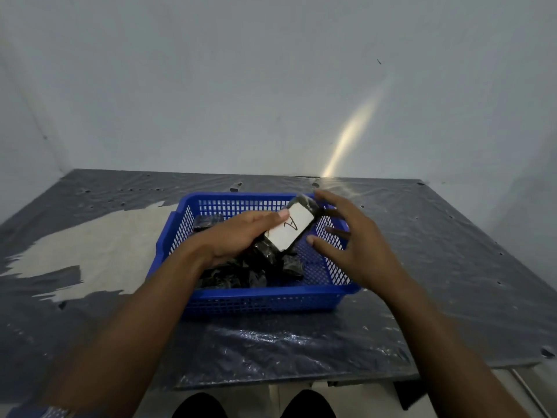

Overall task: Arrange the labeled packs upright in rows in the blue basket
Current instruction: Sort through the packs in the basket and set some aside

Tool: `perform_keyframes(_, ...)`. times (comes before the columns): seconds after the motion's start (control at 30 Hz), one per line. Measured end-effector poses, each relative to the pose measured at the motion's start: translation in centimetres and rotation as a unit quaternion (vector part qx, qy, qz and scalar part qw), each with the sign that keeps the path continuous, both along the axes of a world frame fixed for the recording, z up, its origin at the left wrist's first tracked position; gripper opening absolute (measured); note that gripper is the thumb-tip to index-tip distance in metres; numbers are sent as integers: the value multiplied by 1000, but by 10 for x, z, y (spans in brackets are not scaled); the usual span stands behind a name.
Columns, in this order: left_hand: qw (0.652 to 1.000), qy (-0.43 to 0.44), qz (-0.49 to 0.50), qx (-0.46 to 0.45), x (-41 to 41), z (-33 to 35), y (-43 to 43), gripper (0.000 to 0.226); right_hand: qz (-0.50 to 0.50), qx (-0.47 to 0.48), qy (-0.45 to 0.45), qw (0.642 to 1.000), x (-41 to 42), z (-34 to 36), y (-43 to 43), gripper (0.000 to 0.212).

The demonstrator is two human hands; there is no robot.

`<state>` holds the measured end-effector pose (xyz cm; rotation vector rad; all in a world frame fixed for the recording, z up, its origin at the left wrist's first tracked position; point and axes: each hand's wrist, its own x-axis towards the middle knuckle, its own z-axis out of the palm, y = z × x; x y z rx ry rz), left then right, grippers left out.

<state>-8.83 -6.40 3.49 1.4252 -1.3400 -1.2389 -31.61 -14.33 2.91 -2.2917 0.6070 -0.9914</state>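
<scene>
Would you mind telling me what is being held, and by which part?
The left hand grips the labeled pack by its near end, thumb on top; the right hand, open beside it, holds nothing.

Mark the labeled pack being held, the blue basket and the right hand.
labeled pack (294, 228): head view, on its white label.
blue basket (265, 303): head view, on its near wall.
right hand (354, 239): head view, on the back of the hand.
</scene>
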Motion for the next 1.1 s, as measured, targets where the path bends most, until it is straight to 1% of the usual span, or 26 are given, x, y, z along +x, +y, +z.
perform_keyframes(0.07, 995, 74, 57, -38, -10, -6, 0, 45, -28, 52, -50, 997, 5, -6, 14, 64)
perform_keyframes(0.1, 992, 91, 78, -50, -16, -9, 0, 44, -37, 64, -55, 996, 9, -8, 21, 65)
perform_keyframes(0.2, 984, 123, 113, -59, -35, -15, 0, 42, -71, 65, -33, 995, 20, -6, 31, 77)
perform_keyframes(0.3, 969, 187, 156, -42, -44, -14, 1, 47, -83, 68, 21, 994, 23, 4, 25, 87)
perform_keyframes(0.4, 968, 169, 181, -38, -49, -17, 2, 52, -55, 60, 67, 994, 25, 7, 19, 92)
perform_keyframes(0.5, 964, 201, 172, -36, -51, -15, 9, 45, -20, 75, 94, 993, 26, 8, 12, 89)
perform_keyframes(0.53, 970, 189, 152, -37, -50, -14, 15, 42, -4, 92, 99, 991, 24, 11, 8, 89)
perform_keyframes(0.57, 981, 140, 128, -41, -47, -13, 22, 39, 8, 109, 111, 988, 19, 15, 2, 90)
perform_keyframes(0.6, 992, 48, 107, -54, -44, -14, 29, 36, 18, 122, 132, 984, 13, 20, -6, 91)
perform_keyframes(0.63, 989, -81, 98, -77, -41, -17, 38, 33, 27, 129, 162, 978, 7, 25, -15, 91)
perform_keyframes(0.67, 962, -228, 107, -110, -40, -22, 47, 30, 35, 126, 203, 970, 2, 29, -23, 88)
perform_keyframes(0.7, 914, -357, 127, -145, -40, -28, 55, 27, 45, 114, 254, 960, 0, 34, -31, 83)
perform_keyframes(0.73, 863, -449, 154, -174, -42, -33, 63, 30, 57, 100, 306, 945, -1, 36, -36, 77)
perform_keyframes(0.77, 823, -505, 177, -189, -45, -38, 69, 36, 72, 91, 351, 929, 1, 38, -39, 72)
perform_keyframes(0.8, 796, -537, 194, -200, -49, -43, 73, 41, 86, 88, 388, 913, 5, 39, -41, 70)
perform_keyframes(0.83, 776, -558, 204, -212, -52, -48, 76, 43, 98, 84, 420, 898, 8, 40, -41, 69)
perform_keyframes(0.93, 727, -599, 218, -254, -57, -60, 76, 44, 115, 73, 506, 852, 19, 38, -42, 68)
perform_keyframes(1.0, 708, -610, 230, -271, -57, -65, 73, 42, 124, 81, 547, 824, 26, 36, -41, 66)
perform_keyframes(1.1, 685, -617, 250, -297, -58, -70, 69, 39, 122, 73, 570, 810, 34, 28, -37, 63)
